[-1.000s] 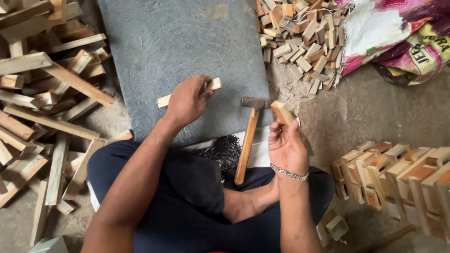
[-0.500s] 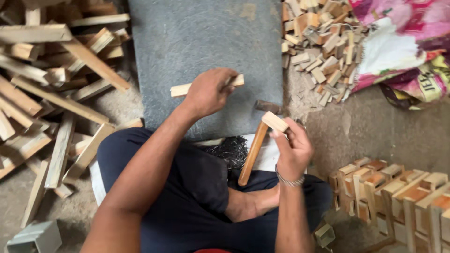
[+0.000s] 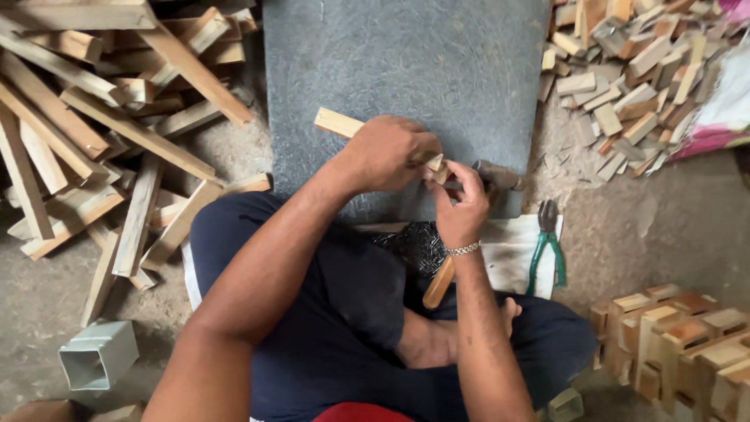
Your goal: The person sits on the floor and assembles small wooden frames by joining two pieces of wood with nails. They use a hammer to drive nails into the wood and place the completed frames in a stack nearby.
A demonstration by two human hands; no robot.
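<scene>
A pale wooden strip (image 3: pixel 337 123) lies flat on the grey slab, its far end jutting left of the left hand's grip. A small wood block (image 3: pixel 437 168) sits pinched at its right end.

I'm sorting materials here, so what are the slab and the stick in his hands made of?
The slab looks like grey stone, matte and speckled. The stick under the left hand looks like pale raw wood, unpainted, with visible grain.

Bare arms, person wearing dark navy trousers (image 3: pixel 336 312), silver chain bracelet (image 3: pixel 462 249) circling right wrist, red cloth (image 3: pixel 359 412) showing at waist
</scene>
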